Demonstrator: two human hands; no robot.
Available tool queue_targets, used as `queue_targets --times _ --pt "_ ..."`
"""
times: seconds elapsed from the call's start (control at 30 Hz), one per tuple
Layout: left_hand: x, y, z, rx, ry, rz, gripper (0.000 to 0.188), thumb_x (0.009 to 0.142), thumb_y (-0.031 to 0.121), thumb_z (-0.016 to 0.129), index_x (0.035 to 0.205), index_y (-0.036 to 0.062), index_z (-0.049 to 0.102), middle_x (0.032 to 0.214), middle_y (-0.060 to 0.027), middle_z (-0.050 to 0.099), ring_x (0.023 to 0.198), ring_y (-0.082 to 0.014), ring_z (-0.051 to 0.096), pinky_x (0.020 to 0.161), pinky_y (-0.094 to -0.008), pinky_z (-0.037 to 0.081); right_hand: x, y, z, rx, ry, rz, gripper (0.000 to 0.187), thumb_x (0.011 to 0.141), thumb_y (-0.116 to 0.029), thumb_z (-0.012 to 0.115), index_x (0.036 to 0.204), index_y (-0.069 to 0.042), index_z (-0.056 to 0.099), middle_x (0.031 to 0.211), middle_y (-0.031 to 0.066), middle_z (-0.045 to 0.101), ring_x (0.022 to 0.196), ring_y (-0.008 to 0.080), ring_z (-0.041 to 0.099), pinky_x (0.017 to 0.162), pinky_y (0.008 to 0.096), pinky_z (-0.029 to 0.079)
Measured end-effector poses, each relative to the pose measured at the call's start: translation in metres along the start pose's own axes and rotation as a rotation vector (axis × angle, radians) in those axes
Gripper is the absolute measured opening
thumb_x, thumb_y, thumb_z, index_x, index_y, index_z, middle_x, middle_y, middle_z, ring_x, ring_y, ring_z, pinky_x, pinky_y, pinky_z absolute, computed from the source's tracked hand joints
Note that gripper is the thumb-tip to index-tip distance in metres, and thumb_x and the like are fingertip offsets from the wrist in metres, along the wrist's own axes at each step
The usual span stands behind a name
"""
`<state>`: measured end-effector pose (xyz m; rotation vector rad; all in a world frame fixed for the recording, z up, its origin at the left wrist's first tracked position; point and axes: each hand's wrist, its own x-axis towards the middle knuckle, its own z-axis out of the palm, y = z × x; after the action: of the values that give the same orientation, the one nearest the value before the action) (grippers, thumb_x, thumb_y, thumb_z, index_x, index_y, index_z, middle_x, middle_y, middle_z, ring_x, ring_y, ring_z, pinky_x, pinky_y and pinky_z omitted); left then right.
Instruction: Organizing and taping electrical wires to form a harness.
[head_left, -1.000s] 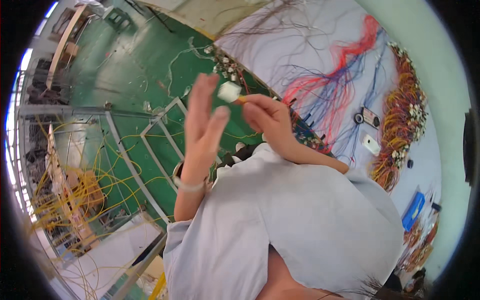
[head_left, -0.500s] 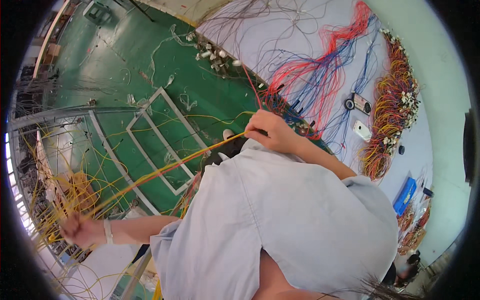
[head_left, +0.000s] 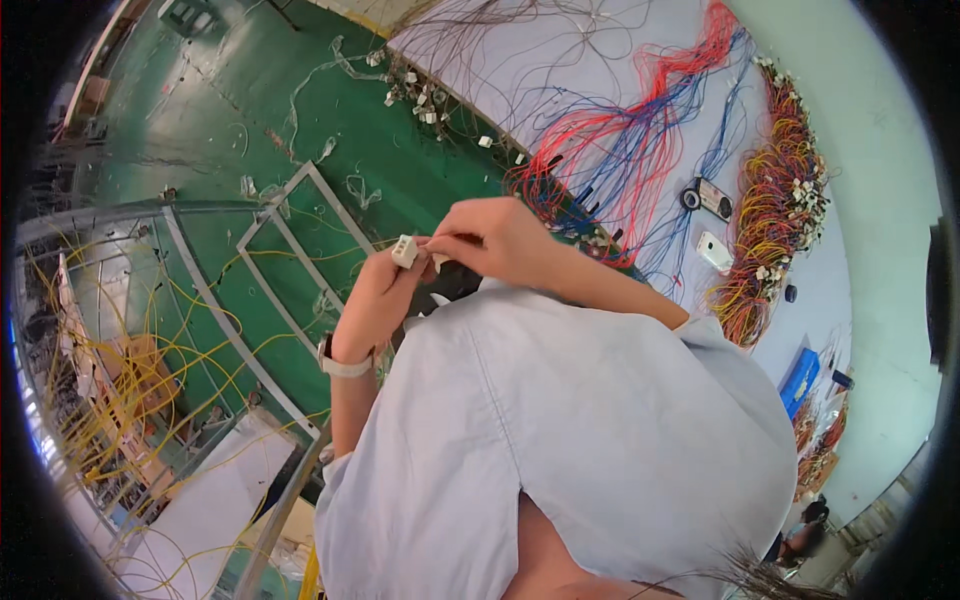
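1. White plug (head_left: 405, 251) is held up in front of the shirt (head_left: 580, 420), between the two hands, over the green floor (head_left: 220, 120).
2. Left hand (head_left: 380, 290): plug is pinched at the fingertips; face with openings is turned up. Pale watch band (head_left: 347, 368) is worn on the wrist.
3. Right hand (head_left: 495, 240): thumb and index fingertips are pressed together just right of the plug. Whether a wire is gripped there cannot be told.
4. Table (head_left: 520, 95) on the right is strewn with red wires (head_left: 665, 75) and blue wires (head_left: 640, 130); a thick bundle of mostly yellow wires (head_left: 765, 210) is laid along its far right side.
5. White phone (head_left: 714, 252) is set between those wires and the bundle; blue box (head_left: 800, 383) is placed lower down.
6. Yellow wires (head_left: 130, 370) are draped over the metal frame (head_left: 225, 310) on the left.
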<state>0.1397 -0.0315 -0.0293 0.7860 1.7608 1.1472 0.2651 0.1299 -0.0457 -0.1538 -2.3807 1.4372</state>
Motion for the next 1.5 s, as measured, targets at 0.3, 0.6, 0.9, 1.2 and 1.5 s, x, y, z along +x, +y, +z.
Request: queue_targets --times 0.3,0.6,0.9,1.2,1.5 --pt "-0.032 -0.069 -0.183 -0.072 0.962 0.342 0.01 0.093 0.012 0.052 0.094 0.0076 0.061 0.082 0.0 0.055 0.067 -0.0062 0.047 0.054 -0.0204 0.035 -0.017 0.057 -0.097 0.43 -0.059 0.426 0.021 0.093 -0.021 0.054 0.082 -0.004 0.061 0.066 -0.0041 0.05 0.059 0.0034 0.046 0.054 0.0208 0.039" --pt "-0.101 -0.073 -0.279 0.127 1.619 0.182 0.018 0.093 0.015 0.053 0.082 0.0029 0.062 0.067 -0.0031 0.053 0.052 -0.0094 0.045 0.043 -0.0226 0.032 -0.046 0.067 -0.136 0.463 0.075 0.506 0.019 0.094 -0.02 0.055 0.082 -0.005 0.056 0.07 -0.0037 0.049 0.062 0.0052 0.043 0.055 0.0207 0.034" --pt "-0.078 -0.1 -0.246 0.949 1.303 -0.05 0.035 0.096 0.026 0.043 0.111 0.0 0.062 0.111 -0.0197 0.064 0.105 -0.0342 0.06 0.088 -0.0391 0.047 -0.027 0.05 -0.12 0.047 0.057 0.319 0.018 0.087 -0.015 0.064 0.096 0.001 0.067 0.078 0.0003 0.062 0.073 0.0076 0.052 0.067 0.023 0.042" --pt "0.003 -0.007 -0.037 0.161 -0.171 0.307 0.01 0.088 0.0 0.052 0.095 -0.0019 0.059 0.085 -0.0096 0.061 0.079 -0.0211 0.058 0.078 -0.0313 0.047 0.02 -0.031 -0.039 0.128 -0.215 0.215 0.012 0.086 -0.013 0.063 0.091 -0.002 0.065 0.064 0.0004 0.053 0.058 0.0063 0.043 0.051 0.0249 0.035" --pt "0.003 -0.084 -0.211 -0.078 0.715 0.151 0.015 0.095 0.014 0.052 0.094 0.0031 0.063 0.08 0.0051 0.056 0.067 -0.0037 0.048 0.055 -0.0193 0.036 -0.037 0.039 -0.166 0.44 -0.038 0.606 0.019 0.091 -0.019 0.059 0.081 -0.002 0.061 0.06 -0.0063 0.044 0.05 0.0022 0.036 0.046 0.0195 0.031"
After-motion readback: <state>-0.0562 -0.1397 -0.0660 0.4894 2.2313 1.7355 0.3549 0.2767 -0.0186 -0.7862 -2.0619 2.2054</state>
